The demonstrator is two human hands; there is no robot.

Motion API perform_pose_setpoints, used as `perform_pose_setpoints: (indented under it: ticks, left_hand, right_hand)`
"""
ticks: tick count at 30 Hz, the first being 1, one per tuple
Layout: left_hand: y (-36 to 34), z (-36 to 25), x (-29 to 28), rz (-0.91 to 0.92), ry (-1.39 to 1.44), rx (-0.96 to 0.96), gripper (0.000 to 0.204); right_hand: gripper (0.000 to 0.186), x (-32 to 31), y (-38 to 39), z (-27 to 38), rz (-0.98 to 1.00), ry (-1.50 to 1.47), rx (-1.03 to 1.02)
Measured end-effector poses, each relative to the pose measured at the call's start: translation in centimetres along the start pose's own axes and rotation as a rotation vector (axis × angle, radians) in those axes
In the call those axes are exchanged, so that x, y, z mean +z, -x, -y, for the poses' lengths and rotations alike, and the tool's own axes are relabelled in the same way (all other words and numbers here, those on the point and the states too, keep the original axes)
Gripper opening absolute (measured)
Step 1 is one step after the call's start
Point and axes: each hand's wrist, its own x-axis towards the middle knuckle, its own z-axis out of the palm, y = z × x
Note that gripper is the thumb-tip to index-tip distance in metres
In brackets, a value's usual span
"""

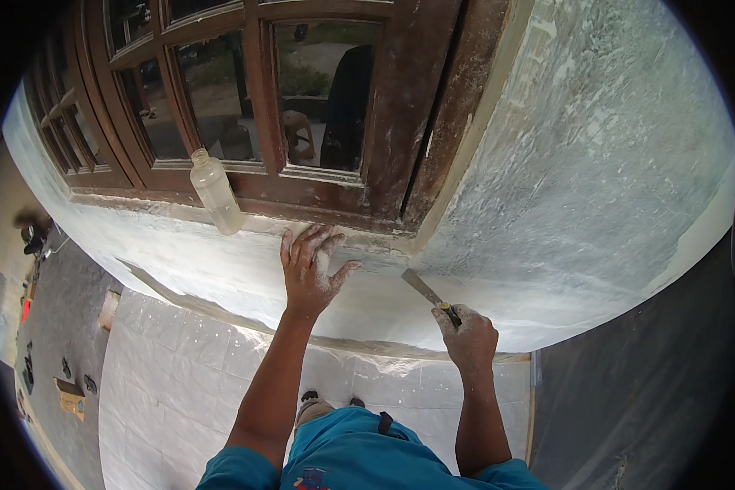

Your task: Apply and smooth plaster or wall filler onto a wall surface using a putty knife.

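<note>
My right hand (468, 336) is closed round the handle of a putty knife (420, 286). Its flat metal blade points up and left, close to the wall below the window's lower right corner. My left hand (309, 273), dusted with white powder, has its fingers spread against the wall (253, 265) and the ledge just under the window frame. Nothing shows in its grasp. Left of that hand, a clear plastic bottle (217, 194) without a cap stands on the ledge, some pale content inside. The wall carries patchy white and grey filler.
A brown wooden window (327, 194) with glass panes fills the upper middle. Pale sheeting (180, 384) with white specks covers the floor by the wall. At the far left are a cardboard box (70, 399) and sandals (90, 383). A dark surface (629, 400) lies at the right.
</note>
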Motion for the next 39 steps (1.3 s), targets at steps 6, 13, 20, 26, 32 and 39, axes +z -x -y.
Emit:
perform_pose_setpoints:
  ticks: [6,13,20,26,32,39]
  left_hand:
    - [-0.2,0.4,0.1,-0.015,-0.017,0.021,0.052]
    - [0.2,0.6,0.1,-0.037,-0.032,0.047,0.051]
    - [0.6,1.7,0.9,-0.054,-0.032,0.082,0.053]
    - [0.3,1.4,0.7,-0.04,-0.032,0.082,0.052]
    - [0.1,1.6,1.1,-0.061,-0.028,0.122,0.048]
    - [0.6,2.6,1.5,-0.057,-0.058,0.184,0.049]
  right_hand:
    - [0.037,2.6,-0.7,1.5,-0.037,0.064,-0.113]
    - [0.031,6.1,0.0,-2.2,0.018,-0.245,-0.042]
    - [0.031,13.2,1.6,-3.6,0.227,-0.922,0.136]
    - [0.029,14.0,2.8,-0.6,0.238,-1.231,0.233]
    - [0.03,15.1,3.7,-0.1,0.168,-1.217,0.282]
    - [0.031,13.1,1.4,0.9,0.038,-1.04,0.192]
